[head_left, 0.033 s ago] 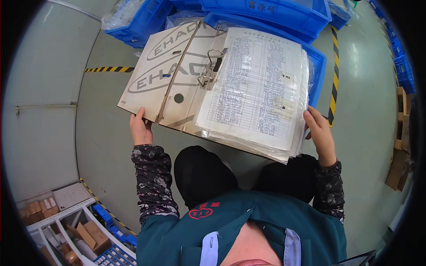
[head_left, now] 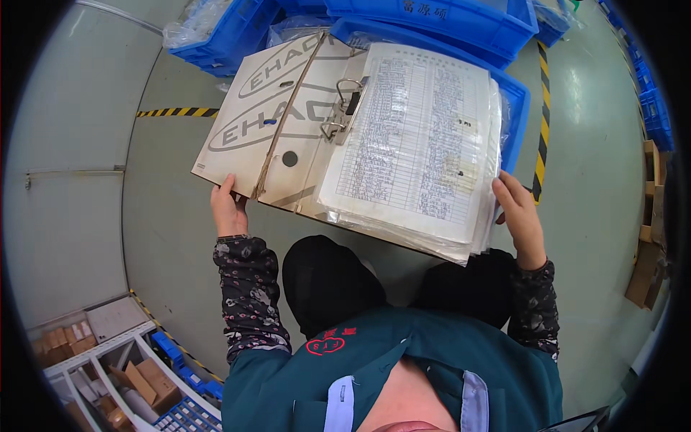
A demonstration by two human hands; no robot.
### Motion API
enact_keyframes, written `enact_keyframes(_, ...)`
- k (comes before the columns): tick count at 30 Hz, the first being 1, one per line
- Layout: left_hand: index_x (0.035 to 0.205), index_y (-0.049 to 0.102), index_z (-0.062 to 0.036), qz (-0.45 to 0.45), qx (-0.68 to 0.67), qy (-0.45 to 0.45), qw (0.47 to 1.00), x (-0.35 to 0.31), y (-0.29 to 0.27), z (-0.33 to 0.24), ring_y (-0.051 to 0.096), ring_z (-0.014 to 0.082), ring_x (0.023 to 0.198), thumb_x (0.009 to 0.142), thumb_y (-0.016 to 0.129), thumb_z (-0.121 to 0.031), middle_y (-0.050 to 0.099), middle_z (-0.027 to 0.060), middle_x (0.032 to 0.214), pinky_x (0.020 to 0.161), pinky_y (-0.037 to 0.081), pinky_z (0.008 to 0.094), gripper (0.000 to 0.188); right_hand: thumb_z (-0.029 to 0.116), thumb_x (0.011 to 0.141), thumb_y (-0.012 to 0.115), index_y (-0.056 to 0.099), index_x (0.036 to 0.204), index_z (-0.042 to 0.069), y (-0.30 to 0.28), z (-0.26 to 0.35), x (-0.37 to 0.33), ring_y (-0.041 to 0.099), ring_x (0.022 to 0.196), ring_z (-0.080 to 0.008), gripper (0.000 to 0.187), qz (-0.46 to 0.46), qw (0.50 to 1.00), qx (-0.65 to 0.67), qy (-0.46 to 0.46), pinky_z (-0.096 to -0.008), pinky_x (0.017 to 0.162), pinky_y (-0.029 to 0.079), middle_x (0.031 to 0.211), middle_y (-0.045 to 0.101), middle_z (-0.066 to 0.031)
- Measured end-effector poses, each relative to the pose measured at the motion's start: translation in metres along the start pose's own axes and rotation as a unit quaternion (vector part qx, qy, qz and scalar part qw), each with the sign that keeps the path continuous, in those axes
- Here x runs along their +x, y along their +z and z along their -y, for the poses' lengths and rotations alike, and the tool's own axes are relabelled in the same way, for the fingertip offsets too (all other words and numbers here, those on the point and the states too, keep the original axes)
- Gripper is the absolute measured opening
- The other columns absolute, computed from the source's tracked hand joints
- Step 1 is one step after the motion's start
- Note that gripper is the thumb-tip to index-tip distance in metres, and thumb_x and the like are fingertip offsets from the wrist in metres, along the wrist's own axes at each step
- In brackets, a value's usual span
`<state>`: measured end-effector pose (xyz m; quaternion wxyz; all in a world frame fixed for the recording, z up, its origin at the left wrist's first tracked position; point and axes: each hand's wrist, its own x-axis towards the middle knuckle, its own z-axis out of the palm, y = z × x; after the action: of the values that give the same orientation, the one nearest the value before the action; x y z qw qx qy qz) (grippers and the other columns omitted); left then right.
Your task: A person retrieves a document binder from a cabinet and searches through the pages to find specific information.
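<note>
I hold a large open ring binder (head_left: 288, 122) over my knees. Its cardboard cover lies open to the left. A thick stack of sleeved sheets (head_left: 417, 137) printed with tables lies on the right side. The metal ring clip (head_left: 340, 108) stands in the middle. My left hand (head_left: 229, 210) grips the lower left corner of the cover from below. At the right edge of the sheet stack, my right hand (head_left: 520, 217) has its fingers on the lower corner of the pages.
Blue plastic crates (head_left: 446, 21) stand on the floor beyond the binder, some holding clear bags. Yellow-black tape (head_left: 176, 112) marks the grey floor. A shelf with small cardboard boxes (head_left: 137, 381) is at lower left. More cardboard (head_left: 648, 273) stands at the right.
</note>
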<state>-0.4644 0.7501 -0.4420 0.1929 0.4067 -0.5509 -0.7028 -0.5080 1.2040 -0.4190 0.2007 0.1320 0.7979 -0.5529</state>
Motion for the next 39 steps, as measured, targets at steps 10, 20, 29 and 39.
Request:
enact_keyframes(10, 0.119, 0.047, -0.0026, 0.142, 0.372, 0.503, 0.767, -0.101, 0.077, -0.030, 0.045, 0.0255, 0.111, 0.077, 0.058, -0.007, 0.045, 0.0142, 0.124, 0.095, 0.034, 0.0338, 0.043, 0.020, 0.083, 0.061, 0.051, 0.114, -0.005, 0.006, 0.001, -0.009, 0.045, 0.108, -0.0200, 0.041, -0.054, 0.986, 0.030, -0.158, -0.0280, 0.085, 0.039, 0.117, 0.046, -0.0135)
enact_keyframes(20, 0.134, 0.030, -0.0031, 0.593, 0.078, -0.070, 0.798, -0.151, 0.141, -0.020, 0.047, 0.0193, 0.110, 0.088, 0.042, -0.053, 0.044, 0.0097, 0.126, 0.090, 0.039, 0.0304, 0.069, 0.043, 0.078, 0.058, 0.025, 0.137, 0.002, 0.047, 0.065, -0.042, 0.018, 0.129, -0.0443, 0.079, 0.115, 0.878, -0.117, -0.449, -0.0460, 0.105, 0.019, 0.140, 0.019, -0.0274)
enact_keyframes(29, 0.127, 0.037, 0.0000, 0.491, 0.130, -0.128, 0.852, -0.136, 0.123, -0.028, 0.050, 0.0173, 0.106, 0.079, 0.066, -0.028, 0.049, 0.0097, 0.119, 0.089, 0.041, 0.0308, 0.062, 0.045, 0.077, 0.056, 0.023, 0.134, -0.001, 0.070, 0.063, -0.043, 0.010, 0.131, -0.0453, 0.081, 0.194, 0.821, -0.171, -0.510, -0.0547, 0.104, 0.013, 0.142, 0.016, -0.0235)
enact_keyframes(39, 0.120, 0.046, 0.0004, 0.440, 0.155, -0.147, 0.872, -0.143, 0.136, -0.027, 0.055, 0.0144, 0.096, 0.085, 0.059, -0.020, 0.056, 0.0078, 0.109, 0.082, 0.044, 0.0278, 0.042, 0.028, 0.077, 0.060, 0.029, 0.131, -0.002, 0.060, 0.052, -0.037, 0.018, 0.132, -0.0388, 0.069, 0.172, 0.860, -0.035, -0.479, -0.0473, 0.106, 0.017, 0.139, 0.024, -0.0226)
